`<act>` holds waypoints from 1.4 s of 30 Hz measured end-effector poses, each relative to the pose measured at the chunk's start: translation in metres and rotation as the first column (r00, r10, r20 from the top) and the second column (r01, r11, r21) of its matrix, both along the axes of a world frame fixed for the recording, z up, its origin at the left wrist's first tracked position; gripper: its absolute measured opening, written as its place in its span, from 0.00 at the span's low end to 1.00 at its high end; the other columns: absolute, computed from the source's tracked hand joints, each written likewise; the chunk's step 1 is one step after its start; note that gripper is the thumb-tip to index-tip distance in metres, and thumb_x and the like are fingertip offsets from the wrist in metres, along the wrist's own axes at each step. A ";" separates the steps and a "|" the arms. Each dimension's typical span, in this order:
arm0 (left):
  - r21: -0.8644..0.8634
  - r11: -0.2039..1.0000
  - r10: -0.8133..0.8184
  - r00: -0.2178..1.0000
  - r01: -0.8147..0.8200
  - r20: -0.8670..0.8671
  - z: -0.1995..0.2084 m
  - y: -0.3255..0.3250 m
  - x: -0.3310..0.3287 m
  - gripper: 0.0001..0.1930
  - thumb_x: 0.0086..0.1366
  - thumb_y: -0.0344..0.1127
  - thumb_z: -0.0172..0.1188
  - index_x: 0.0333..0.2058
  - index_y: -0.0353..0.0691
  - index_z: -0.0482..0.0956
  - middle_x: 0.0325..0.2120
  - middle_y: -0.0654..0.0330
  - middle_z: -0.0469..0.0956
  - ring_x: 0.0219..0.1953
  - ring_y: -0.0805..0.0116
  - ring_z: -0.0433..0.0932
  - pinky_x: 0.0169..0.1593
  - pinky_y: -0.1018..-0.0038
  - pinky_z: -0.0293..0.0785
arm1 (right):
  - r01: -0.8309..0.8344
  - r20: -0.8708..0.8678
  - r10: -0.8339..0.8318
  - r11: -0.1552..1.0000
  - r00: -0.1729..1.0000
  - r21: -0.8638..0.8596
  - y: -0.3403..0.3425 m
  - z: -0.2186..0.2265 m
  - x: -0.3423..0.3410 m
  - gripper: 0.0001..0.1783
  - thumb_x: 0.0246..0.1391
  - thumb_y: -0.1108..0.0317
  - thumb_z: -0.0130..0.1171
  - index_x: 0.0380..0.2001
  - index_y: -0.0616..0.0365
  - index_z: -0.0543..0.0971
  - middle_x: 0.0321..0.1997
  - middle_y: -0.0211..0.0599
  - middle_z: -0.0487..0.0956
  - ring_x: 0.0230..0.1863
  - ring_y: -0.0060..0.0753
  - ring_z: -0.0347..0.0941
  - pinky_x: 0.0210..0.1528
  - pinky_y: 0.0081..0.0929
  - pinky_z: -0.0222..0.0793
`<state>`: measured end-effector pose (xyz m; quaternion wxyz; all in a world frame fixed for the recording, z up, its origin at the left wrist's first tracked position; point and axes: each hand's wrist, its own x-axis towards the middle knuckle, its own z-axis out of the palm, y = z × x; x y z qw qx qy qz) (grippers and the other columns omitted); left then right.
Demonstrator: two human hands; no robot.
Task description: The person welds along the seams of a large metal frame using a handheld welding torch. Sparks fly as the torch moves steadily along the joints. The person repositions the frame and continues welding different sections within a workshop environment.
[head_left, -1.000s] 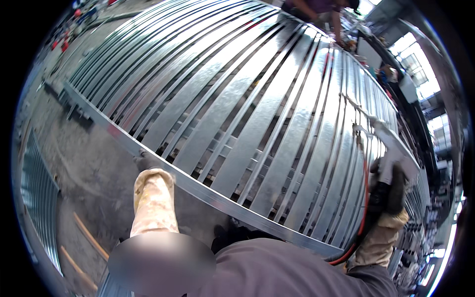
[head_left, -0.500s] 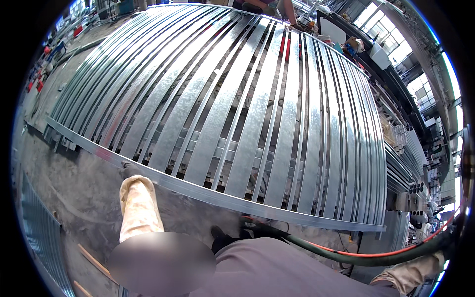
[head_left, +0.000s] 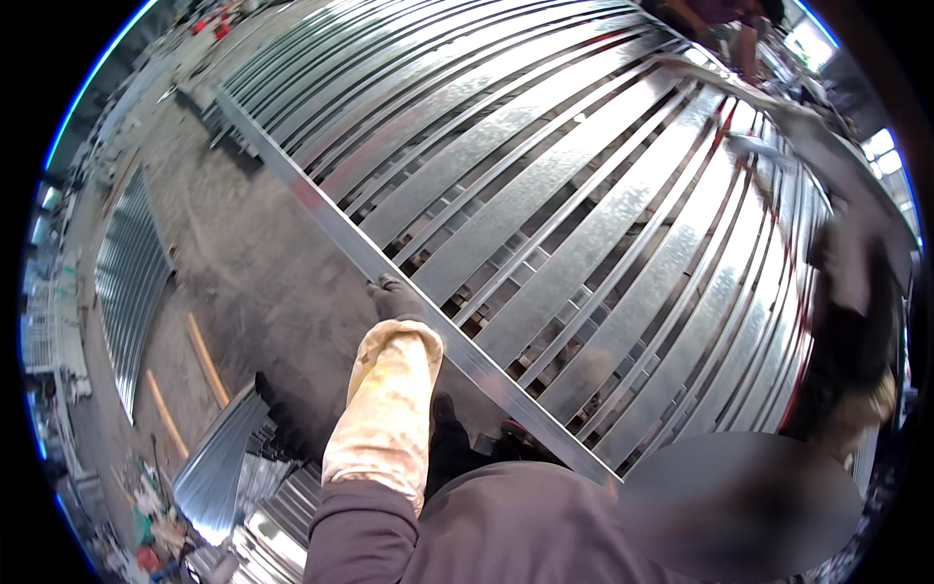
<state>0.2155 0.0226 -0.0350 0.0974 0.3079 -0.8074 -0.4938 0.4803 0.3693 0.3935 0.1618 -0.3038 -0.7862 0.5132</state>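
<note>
A large galvanized metal frame with many parallel slats (head_left: 506,204) spreads out in front of me. Its near rail (head_left: 365,255) runs slantwise from upper left to lower middle. My left hand (head_left: 394,298), in a dark glove with a pale sleeve guard, is at this rail's outer side. Its fingers look curled, and what they hold, if anything, is hidden. At the right edge my right hand (head_left: 832,336) is smeared by motion, with a pale cuff below it. A blurred grey hose-like shape (head_left: 856,195) passes above that arm and over the slats.
Another person (head_left: 715,19) is at the frame's far side. On the floor at left are a ribbed metal sheet (head_left: 136,292), two wooden strips (head_left: 206,358) and stacked metal profiles (head_left: 229,457). My shoe (head_left: 444,407) shows under the near rail.
The view has swung left and tilted. My left hand has moved right along the near rail. My right arm has come up from the lower right, blurred, and the grey shape now crosses the slats.
</note>
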 end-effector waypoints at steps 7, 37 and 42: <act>-0.229 0.970 -0.074 0.996 0.085 0.053 0.022 0.028 0.013 0.28 0.69 0.47 0.41 0.55 0.27 0.64 0.47 0.30 0.71 0.49 0.34 0.71 0.51 0.53 0.70 | -0.344 -0.044 0.408 0.701 0.912 -0.625 -0.019 -0.139 -0.145 0.25 0.60 0.54 0.54 0.46 0.68 0.71 0.24 0.38 0.78 0.15 0.24 0.72 0.15 0.18 0.68; -0.286 0.933 -0.169 0.967 0.219 0.190 0.036 0.043 0.017 0.32 0.70 0.52 0.36 0.59 0.28 0.59 0.56 0.32 0.64 0.58 0.35 0.63 0.60 0.56 0.61 | -0.478 -0.204 0.636 0.294 0.744 -0.828 -0.070 -0.311 -0.203 0.23 0.60 0.53 0.56 0.44 0.65 0.74 0.27 0.36 0.79 0.19 0.22 0.74 0.20 0.19 0.71; -0.282 0.937 -0.154 0.969 0.206 0.195 0.042 0.048 0.017 0.32 0.70 0.52 0.36 0.59 0.27 0.59 0.56 0.32 0.64 0.58 0.35 0.63 0.61 0.56 0.61 | -0.506 -0.203 0.622 0.359 0.756 -0.785 -0.072 -0.312 -0.204 0.23 0.59 0.54 0.56 0.45 0.66 0.74 0.28 0.36 0.79 0.19 0.22 0.74 0.20 0.19 0.72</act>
